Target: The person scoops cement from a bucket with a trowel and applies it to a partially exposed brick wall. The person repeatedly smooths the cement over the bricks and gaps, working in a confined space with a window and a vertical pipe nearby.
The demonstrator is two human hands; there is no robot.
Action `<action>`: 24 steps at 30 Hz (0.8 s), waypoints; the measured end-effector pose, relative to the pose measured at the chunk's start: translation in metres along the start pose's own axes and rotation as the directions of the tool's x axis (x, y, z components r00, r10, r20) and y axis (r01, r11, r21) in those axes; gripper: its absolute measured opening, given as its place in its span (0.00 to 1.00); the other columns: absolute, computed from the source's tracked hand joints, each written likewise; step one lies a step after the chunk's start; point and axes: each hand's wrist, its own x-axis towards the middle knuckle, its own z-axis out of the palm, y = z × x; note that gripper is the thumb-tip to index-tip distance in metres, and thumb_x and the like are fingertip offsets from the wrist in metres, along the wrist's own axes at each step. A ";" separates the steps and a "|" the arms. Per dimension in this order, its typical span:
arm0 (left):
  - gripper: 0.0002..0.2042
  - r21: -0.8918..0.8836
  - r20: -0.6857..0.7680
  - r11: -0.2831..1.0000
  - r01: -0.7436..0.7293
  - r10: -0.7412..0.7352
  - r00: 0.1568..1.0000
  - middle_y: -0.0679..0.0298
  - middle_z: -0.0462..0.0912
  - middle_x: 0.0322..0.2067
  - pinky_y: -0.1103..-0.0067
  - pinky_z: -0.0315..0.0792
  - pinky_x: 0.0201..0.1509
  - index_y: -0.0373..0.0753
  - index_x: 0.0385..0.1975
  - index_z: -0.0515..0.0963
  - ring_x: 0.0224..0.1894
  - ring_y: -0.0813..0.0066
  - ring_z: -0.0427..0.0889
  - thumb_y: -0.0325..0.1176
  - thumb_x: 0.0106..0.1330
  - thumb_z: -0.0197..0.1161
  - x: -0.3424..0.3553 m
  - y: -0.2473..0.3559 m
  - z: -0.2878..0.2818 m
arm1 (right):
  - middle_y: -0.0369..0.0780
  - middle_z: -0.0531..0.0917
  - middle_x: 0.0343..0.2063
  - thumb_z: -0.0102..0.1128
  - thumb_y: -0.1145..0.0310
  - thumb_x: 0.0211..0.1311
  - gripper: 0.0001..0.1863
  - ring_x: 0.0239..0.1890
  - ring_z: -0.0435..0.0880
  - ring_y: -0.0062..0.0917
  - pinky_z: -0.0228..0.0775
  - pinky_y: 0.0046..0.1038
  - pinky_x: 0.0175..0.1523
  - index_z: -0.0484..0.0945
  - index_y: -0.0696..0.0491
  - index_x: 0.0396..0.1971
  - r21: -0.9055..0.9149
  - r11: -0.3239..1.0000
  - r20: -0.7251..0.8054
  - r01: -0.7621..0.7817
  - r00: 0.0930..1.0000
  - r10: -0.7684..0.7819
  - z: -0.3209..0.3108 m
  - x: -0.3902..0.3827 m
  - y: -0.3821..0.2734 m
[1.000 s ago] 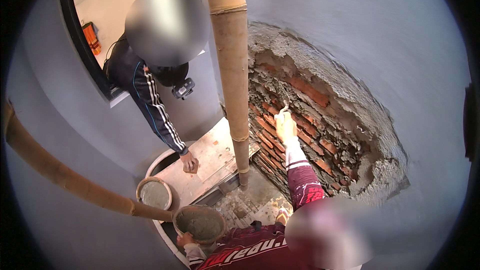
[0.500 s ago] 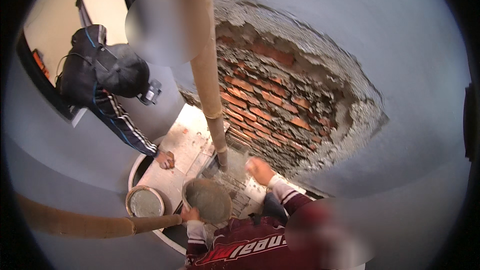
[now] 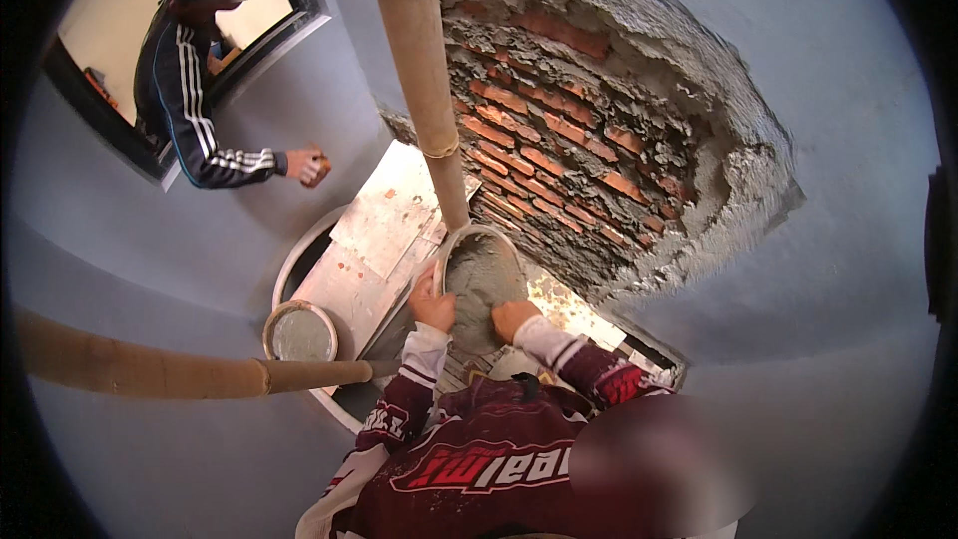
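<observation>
My left hand point(image 3: 432, 303) is closed on the left rim of a round bucket point(image 3: 474, 232) in front of me. Grey wet mortar point(image 3: 479, 277) lies inside it. My right hand point(image 3: 514, 320) is curled at the bucket's near right side, against the mortar; whatever its fingers hold is hidden. Just beyond the bucket stands an upright bamboo pole point(image 3: 414, 60). Ahead and to the right, a ragged patch of bare red brick point(image 3: 559, 130) shows in the wall, edged by rough mortar.
A co-worker point(image 3: 180, 90) leans through a window opening at left, holding a small orange-brown lump point(image 3: 317, 170). Below are pale boards point(image 3: 374, 240) and a second mortar bucket point(image 3: 301, 333). Another bamboo pole point(image 3: 150, 359) crosses from the left. Grey plastered wall point(image 3: 828, 269) curves round.
My left hand has shifted the bucket forward and right. My right hand has come from near the wall to the bucket. The co-worker has straightened, lifting the lump off the boards.
</observation>
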 end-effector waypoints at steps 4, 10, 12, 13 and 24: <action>0.20 -0.040 0.009 0.998 0.053 -0.053 0.999 0.50 0.79 0.50 0.76 0.66 0.60 0.25 0.41 0.79 0.54 0.62 0.78 0.18 0.44 0.54 -0.008 0.025 -0.001 | 0.48 0.85 0.28 0.49 0.59 0.61 0.16 0.33 0.86 0.43 0.78 0.41 0.37 0.82 0.54 0.31 0.005 0.999 0.053 -0.040 0.998 0.040 -0.069 -0.052 0.009; 0.17 -0.091 0.089 0.996 0.000 0.008 0.996 0.51 0.80 0.50 0.77 0.67 0.57 0.24 0.36 0.79 0.53 0.64 0.78 0.17 0.42 0.55 -0.028 0.039 0.035 | 0.53 0.84 0.33 0.52 0.53 0.60 0.21 0.39 0.85 0.42 0.76 0.41 0.44 0.83 0.57 0.35 0.071 0.971 0.279 -0.228 0.939 0.200 -0.012 -0.031 0.076; 0.16 -0.080 0.102 0.996 0.031 -0.023 0.995 0.51 0.80 0.50 0.77 0.68 0.57 0.23 0.34 0.79 0.53 0.64 0.78 0.17 0.42 0.55 -0.028 0.023 0.040 | 0.53 0.84 0.34 0.53 0.49 0.63 0.25 0.40 0.84 0.45 0.73 0.42 0.47 0.82 0.59 0.35 0.445 0.805 0.507 -0.393 0.851 0.135 0.000 -0.039 0.053; 0.16 -0.079 0.117 0.997 0.016 -0.007 0.993 0.51 0.80 0.50 0.77 0.68 0.56 0.23 0.35 0.79 0.52 0.64 0.78 0.17 0.42 0.55 -0.028 0.015 0.041 | 0.52 0.84 0.35 0.53 0.49 0.63 0.24 0.40 0.84 0.44 0.73 0.42 0.47 0.81 0.58 0.38 0.468 0.846 0.354 -0.256 0.931 0.086 0.015 -0.047 0.050; 0.12 -0.032 0.115 0.998 -0.044 0.048 0.992 0.49 0.82 0.46 0.77 0.69 0.55 0.24 0.29 0.78 0.50 0.63 0.80 0.17 0.42 0.55 -0.028 0.028 0.032 | 0.44 0.84 0.34 0.50 0.65 0.58 0.12 0.37 0.84 0.39 0.76 0.41 0.40 0.80 0.53 0.34 -0.059 0.962 -0.186 -0.266 0.950 0.251 -0.052 -0.094 0.054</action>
